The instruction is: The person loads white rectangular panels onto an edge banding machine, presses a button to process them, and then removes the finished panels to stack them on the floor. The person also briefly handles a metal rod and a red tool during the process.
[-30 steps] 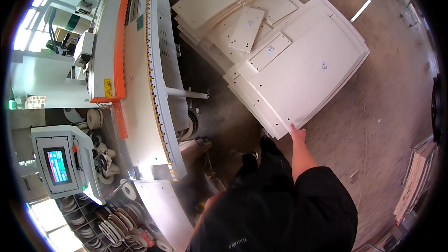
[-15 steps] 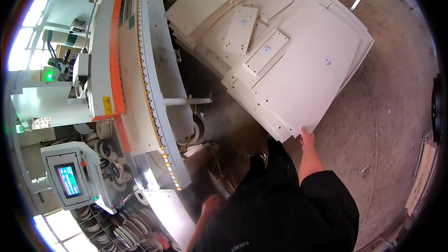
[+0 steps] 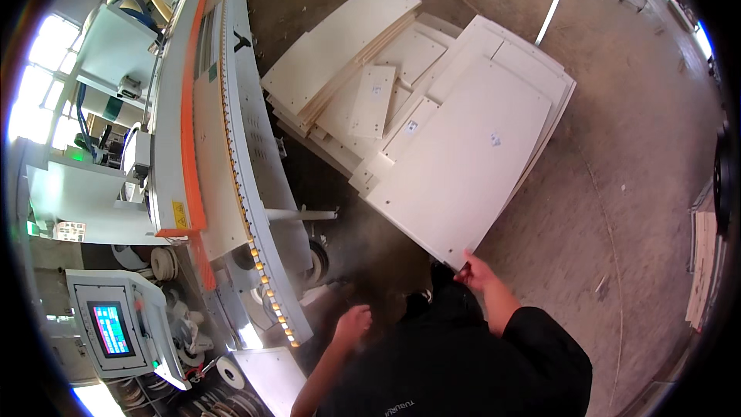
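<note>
I have the right hand (image 3: 478, 272) pinching the near corner of a large white panel (image 3: 455, 177).
From my end, the panel lies on top of a pile of white boards (image 3: 340, 54) above a scuffed brown floor (image 3: 571, 278), with 2 smaller boards (image 3: 369, 112) beside it; the left hand (image 3: 353, 324) hangs near the long machine (image 3: 212, 208), fingers curled, though I cannot tell how tightly. An orange strip (image 3: 190, 131) runs along the machine, and pale rolls (image 3: 164, 262) sit near a control box (image 3: 147, 305) with a lit blue screen (image 3: 110, 330). Bright windows (image 3: 35, 89) line the left. I count 3 small labels (image 3: 495, 139) on the boards, too tiny to read, a yellow warning sticker (image 3: 180, 215) on the machine, and pale lettering (image 3: 400, 408) across the black shirt (image 3: 463, 371).
</note>
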`<state>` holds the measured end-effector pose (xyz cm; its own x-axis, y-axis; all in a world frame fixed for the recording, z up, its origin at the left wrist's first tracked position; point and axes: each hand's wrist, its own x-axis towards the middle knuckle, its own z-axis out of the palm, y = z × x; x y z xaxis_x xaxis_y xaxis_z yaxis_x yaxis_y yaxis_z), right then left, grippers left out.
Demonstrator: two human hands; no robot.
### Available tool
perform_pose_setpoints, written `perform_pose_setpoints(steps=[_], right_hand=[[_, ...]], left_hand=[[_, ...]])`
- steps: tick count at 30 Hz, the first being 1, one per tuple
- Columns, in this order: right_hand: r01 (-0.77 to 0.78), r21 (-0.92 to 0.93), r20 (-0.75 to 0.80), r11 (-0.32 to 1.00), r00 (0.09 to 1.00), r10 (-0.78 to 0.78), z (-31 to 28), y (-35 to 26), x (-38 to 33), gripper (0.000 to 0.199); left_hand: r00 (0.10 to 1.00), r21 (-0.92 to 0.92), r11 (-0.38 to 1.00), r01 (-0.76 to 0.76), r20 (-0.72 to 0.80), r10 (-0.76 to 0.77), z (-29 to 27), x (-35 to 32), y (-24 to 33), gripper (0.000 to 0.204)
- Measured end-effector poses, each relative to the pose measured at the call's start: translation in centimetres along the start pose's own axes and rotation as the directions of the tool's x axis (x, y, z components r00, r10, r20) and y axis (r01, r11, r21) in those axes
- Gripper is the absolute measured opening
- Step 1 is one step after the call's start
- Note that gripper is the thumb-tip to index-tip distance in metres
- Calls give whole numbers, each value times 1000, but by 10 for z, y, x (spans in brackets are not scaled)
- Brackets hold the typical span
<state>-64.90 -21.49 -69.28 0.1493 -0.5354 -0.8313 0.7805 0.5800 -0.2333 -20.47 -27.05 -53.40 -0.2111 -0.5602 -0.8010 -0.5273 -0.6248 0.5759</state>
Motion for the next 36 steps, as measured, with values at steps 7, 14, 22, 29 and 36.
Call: perform_pose_setpoints(steps=[7,14,22,29,36], right_hand=[[-194,-406,365,893,861,353,113,41,-59,44],[-166,-214,165,963,965,203,91,35,-44,49],[37,-77,-328,996,943,-61,24,-16,-17,52],[57,-98,-392,994,915,-91,75,11,-8,41],[116,-149,-310,982,938,-158,115,18,-29,37]], left_hand=[[995,-546,838,-23,68,72,56,45,90,38],[989,-727,680,-91,-145,-23,41,27,29,26],[861,-616,778,-126,-457,-222,-8,-45,-45,40],[558,-429,855,-291,-802,-212,-28,-66,-93,58],[412,-546,790,-278,-811,-416,-3,-101,-117,55]])
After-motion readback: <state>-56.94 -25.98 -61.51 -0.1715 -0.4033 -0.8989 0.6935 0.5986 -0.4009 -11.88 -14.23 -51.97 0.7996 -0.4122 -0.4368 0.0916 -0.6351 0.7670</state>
